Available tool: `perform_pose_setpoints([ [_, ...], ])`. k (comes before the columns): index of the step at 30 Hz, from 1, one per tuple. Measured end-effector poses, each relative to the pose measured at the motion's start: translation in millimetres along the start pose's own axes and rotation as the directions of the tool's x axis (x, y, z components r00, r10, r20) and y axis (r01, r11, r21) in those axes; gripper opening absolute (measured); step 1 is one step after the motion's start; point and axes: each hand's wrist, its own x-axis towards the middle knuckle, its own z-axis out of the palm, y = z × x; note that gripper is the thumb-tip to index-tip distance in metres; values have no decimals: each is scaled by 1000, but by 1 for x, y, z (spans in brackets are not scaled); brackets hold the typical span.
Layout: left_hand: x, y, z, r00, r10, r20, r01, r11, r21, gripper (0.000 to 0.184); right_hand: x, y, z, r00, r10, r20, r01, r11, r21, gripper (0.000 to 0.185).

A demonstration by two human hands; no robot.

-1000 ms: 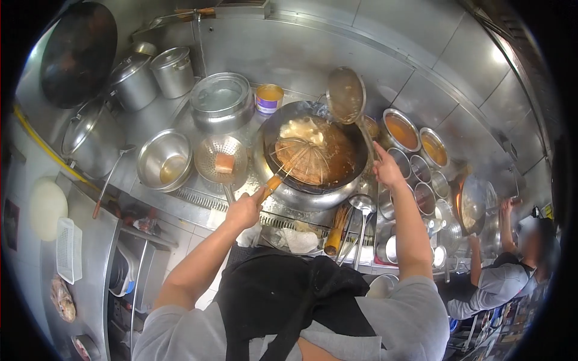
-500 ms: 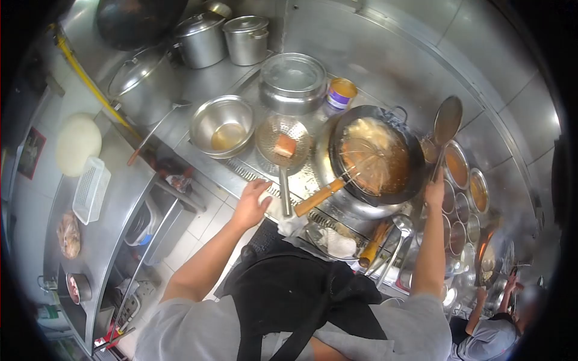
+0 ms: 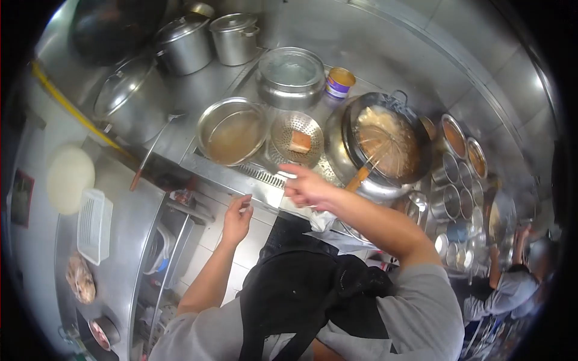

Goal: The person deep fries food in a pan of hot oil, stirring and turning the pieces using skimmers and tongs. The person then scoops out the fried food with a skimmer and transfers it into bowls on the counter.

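Note:
My left hand (image 3: 236, 224) hangs over the floor in front of the stove edge, fingers loosely bent and apart, holding nothing. My right hand (image 3: 310, 188) reaches across to the perforated metal strainer (image 3: 283, 135), index finger stretched out near its lower rim. The strainer's handle is hidden behind that hand, so contact is unclear. A reddish-brown block (image 3: 300, 142) lies in the strainer. To its left stands a metal bowl (image 3: 202, 133) with a brownish inside. On the right, a wire skimmer (image 3: 394, 150) with a wooden handle (image 3: 358, 179) rests in the dark wok (image 3: 425, 141), over brown food.
Behind stand a round metal pot (image 3: 292, 96) and a purple tin (image 3: 337, 90). Several metal containers (image 3: 445, 168) line the right side. A steel counter (image 3: 129, 240) with a white basket (image 3: 94, 225) is at left. Another person (image 3: 506, 289) works at the far right.
My right hand has left the long-handled round tool beside the wok and swung left to the strainer. My left hand has drawn back slightly. The bowl's inside now looks brownish all across.

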Motion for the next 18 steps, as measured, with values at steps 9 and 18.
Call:
perform_pose_setpoints([
  [9, -21, -40, 17, 802, -425, 419, 596, 538, -596, 49, 46, 31, 56, 995, -24, 92, 7, 982, 188, 80],
  [18, 80, 20, 15, 914, -234, 330, 405, 517, -754, 39, 39, 43, 53, 974, -136, 179, 113, 985, 132, 24],
])
